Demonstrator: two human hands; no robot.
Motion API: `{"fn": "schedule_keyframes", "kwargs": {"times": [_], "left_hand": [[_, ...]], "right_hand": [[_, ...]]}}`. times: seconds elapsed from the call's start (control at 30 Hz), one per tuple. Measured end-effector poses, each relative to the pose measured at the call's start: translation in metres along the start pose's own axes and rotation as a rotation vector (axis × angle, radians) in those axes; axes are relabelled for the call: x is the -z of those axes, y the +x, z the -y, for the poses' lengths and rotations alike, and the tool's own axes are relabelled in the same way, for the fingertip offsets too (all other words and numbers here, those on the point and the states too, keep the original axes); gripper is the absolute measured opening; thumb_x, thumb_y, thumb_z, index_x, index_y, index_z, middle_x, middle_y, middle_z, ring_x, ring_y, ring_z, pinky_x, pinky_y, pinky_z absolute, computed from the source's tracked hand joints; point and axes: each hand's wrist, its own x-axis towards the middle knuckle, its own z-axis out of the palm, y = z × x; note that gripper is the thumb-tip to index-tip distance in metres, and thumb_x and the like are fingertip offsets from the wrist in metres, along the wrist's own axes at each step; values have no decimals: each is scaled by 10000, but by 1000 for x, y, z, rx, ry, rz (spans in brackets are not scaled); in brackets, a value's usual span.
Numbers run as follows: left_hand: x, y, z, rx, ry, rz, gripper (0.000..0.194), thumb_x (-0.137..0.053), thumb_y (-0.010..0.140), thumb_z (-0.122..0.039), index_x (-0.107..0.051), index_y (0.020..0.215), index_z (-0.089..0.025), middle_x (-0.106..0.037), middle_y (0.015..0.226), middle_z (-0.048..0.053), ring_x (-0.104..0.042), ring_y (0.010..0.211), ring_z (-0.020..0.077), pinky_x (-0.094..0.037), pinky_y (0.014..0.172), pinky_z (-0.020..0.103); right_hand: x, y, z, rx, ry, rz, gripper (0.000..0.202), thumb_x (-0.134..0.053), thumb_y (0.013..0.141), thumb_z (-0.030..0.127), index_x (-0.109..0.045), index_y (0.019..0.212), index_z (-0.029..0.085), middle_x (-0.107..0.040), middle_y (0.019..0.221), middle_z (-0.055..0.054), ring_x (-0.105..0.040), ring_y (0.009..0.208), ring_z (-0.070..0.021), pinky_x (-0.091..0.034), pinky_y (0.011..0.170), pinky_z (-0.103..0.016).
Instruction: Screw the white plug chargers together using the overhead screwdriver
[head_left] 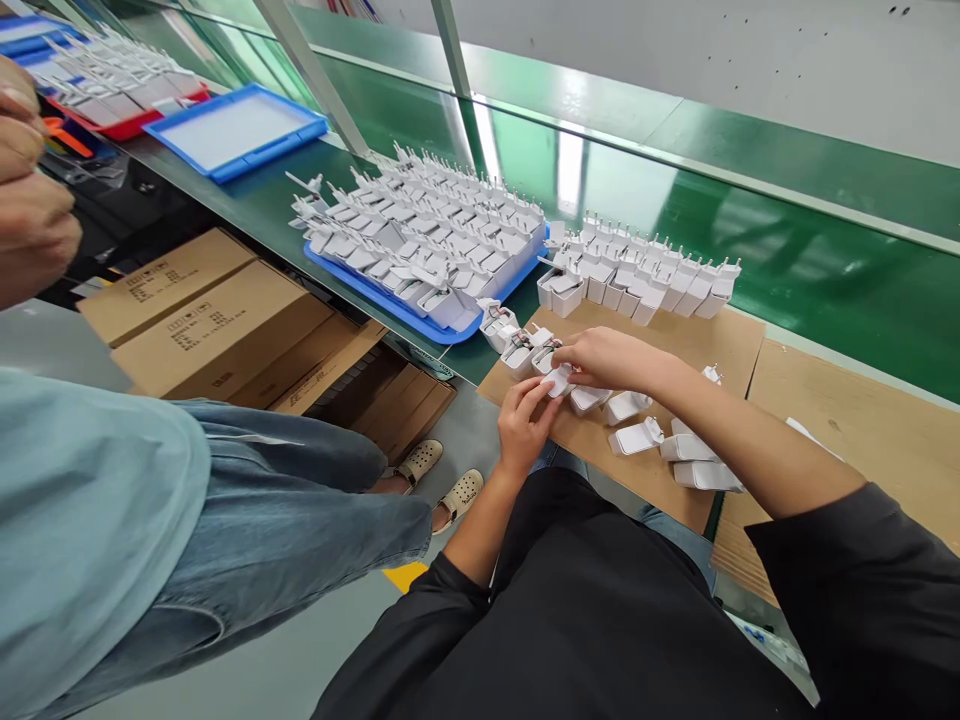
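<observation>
Green table (750, 230), far side: long belt surface. Cardboard sheet (675, 345), near edge: work surface. Blue tray (390, 300), left of the sheet: full of white chargers. Row of chargers (645, 275), far edge of the sheet: standing. Loose chargers (660, 440), near right: lying flat. Left hand (525, 420) and right hand (607, 360): both closed on one charger (559, 380), held just above the sheet. Step, as judged: handling one unit; next needs a steady pinch and a free spot.

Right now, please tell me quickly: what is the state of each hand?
Left hand: fingers closed on a white charger.
Right hand: fingers pinch the same white charger from above.
</observation>
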Motion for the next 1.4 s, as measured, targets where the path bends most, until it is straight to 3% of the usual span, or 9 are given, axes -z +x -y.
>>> {"fn": "schedule_keyframes", "kwargs": {"times": [0.13,0.3,0.4,0.5,0.67,0.83,1.0,1.27,1.4], "left_hand": [[0,1,4,-75,-24,-12,202,-650,929,-337,-708,1070,-204,-697,1075,81,-698,1000,177,-581,908,324],[-1,3,6,-123,-86,-18,188,-661,922,-276,-693,1098,-218,-681,1101,72,-690,1012,168,-588,905,312],[-2,4,4,-131,-103,-2,195,-659,922,-296,-691,1098,-218,-658,1115,78,-684,1021,171,-596,898,312],[1,7,3,-138,-143,12,251,-658,918,-331,-674,1137,-209,-640,1139,93,-675,1042,185,-599,904,327],[6,16,3,87,-174,-42,274,-588,957,-350,-624,1188,-206,-701,1069,75,-698,823,137,-615,778,286],[-2,25,8,224,-229,4,300,-648,918,-364,-643,1179,-215,-749,1061,61,-732,762,141,-627,686,261],[-13,27,16,250,-271,38,295,-688,890,-374,-676,1140,-218,-761,1070,60,-757,786,169,-648,693,284],[-18,23,22,225,-170,83,317,-665,906,-348,-671,1200,-230,-770,1019,47,-742,743,165,-642,691,289],[-19,26,24,272,-127,136,412,-714,872,-306,-642,1272,-233,-767,1045,43,-724,715,155,-623,709,283]], "right_hand": [[-2,-3,-2,-17,42,-17,263,-649,852,146,-711,1108,138,-740,1013,-108,-667,879,-212,-378,703,-286],[9,3,-14,-179,271,-137,359,-608,921,438,-663,1159,174,-729,834,-41,-651,768,-175,-408,700,-268],[14,25,-18,-364,271,-242,438,-568,929,485,-607,1202,145,-739,968,-85,-673,912,-213,-437,770,-287],[13,51,-18,-425,199,-93,572,-622,865,564,-590,1255,147,-695,1202,-138,-640,1109,-283,-446,794,-309],[14,61,-19,-379,153,-21,332,-676,842,426,-667,1044,162,-732,1093,-100,-670,995,-243,-432,731,-281],[18,39,-26,-278,201,-26,353,-672,844,299,-595,1165,175,-734,1022,-46,-662,881,-161,-433,736,-240],[9,42,-26,-248,200,-90,335,-690,829,441,-611,1034,188,-718,964,-47,-639,823,-175,-388,678,-254],[-3,52,-34,-454,178,-251,271,-617,874,434,-572,877,167,-705,882,-89,-635,817,-205,-364,644,-273],[2,40,-37,-404,261,-249,248,-631,861,419,-584,894,177,-711,897,-50,-636,810,-165,-405,686,-250]]}}
